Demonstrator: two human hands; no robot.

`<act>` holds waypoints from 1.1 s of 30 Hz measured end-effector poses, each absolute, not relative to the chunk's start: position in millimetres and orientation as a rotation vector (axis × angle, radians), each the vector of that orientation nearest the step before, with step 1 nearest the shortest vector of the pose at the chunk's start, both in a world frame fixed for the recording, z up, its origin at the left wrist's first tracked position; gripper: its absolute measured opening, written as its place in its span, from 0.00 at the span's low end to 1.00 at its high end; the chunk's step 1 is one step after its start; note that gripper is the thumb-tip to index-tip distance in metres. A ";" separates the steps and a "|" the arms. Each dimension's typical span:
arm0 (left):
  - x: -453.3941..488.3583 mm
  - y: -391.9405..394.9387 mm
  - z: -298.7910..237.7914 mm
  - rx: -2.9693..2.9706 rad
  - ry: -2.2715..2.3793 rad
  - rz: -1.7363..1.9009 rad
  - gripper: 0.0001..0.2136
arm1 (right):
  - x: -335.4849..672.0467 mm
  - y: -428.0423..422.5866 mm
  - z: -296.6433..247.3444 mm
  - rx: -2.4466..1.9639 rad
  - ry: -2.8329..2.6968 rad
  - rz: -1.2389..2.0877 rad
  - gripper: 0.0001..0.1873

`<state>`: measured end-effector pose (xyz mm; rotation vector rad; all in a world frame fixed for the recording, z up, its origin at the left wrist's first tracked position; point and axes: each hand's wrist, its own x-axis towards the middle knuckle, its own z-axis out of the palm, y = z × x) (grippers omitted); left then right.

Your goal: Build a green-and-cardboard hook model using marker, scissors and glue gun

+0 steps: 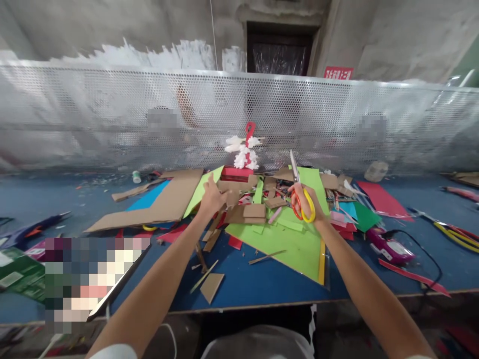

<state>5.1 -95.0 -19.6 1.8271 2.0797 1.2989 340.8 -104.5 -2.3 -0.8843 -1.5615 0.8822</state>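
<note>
My right hand (304, 199) is closed on a pair of scissors (301, 195) with orange and yellow handles, the blades pointing up and away. My left hand (211, 197) reaches forward with fingers spread onto a pile of brown cardboard scraps (250, 211), beside a light green sheet (202, 192). A large green paper sheet (290, 244) lies under and in front of both hands. Behind the pile stands a red box (236, 173) with a white and red paper figure (244, 148) on top.
A long cardboard piece (157, 204) lies left on the blue table (262, 284). Red paper (381, 198), a pink glue gun (389, 247) with black cord and yellow-handled tool (454, 234) lie right. A perforated metal screen (112, 114) borders the back. Another glue gun (33, 230) lies far left.
</note>
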 end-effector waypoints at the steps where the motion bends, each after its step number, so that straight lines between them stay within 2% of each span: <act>1: 6.9 -101.9 -12.3 1.879 2.213 1.187 0.44 | 341.5 -104.1 -0.9 -0.882 -1.528 0.888 0.31; 4: 28.0 -121.3 9.2 2.113 2.391 0.989 0.35 | 343.0 -103.0 1.8 -0.867 -1.462 0.899 0.31; 7: 68.1 -124.9 18.3 2.451 2.178 0.747 0.24 | 343.3 -101.2 1.8 -0.848 -1.441 0.884 0.31; 10: 111.7 -108.2 10.6 2.664 1.790 0.494 0.24 | 343.1 -99.3 -0.7 -0.867 -1.452 0.855 0.33; 13: 143.5 -82.3 -5.7 2.581 1.609 0.428 0.29 | 342.8 -98.2 -4.7 -0.919 -1.494 0.863 0.33; 18: 160.5 -54.6 -22.8 2.335 1.541 0.587 0.21 | 340.4 -97.8 -8.9 -0.955 -1.556 0.850 0.33; 24: 144.4 -62.5 -1.9 2.223 1.438 0.886 0.15 | 340.8 -101.1 -5.4 -0.949 -1.603 0.849 0.34; 25: 138.9 -66.8 4.0 2.153 1.405 0.952 0.16 | 341.4 -101.5 -4.6 -0.944 -1.608 0.857 0.34; 27: 126.4 -77.9 14.2 1.654 1.162 1.169 0.19 | 342.2 -101.8 -3.6 -0.932 -1.630 0.890 0.34; 30: 106.1 -98.2 20.5 1.128 0.890 1.200 0.22 | 340.6 -102.0 -4.8 -0.948 -1.718 0.923 0.33; 33: 89.4 -115.6 14.5 0.939 0.759 1.258 0.22 | 334.1 -103.4 -8.5 -0.998 -1.857 0.925 0.31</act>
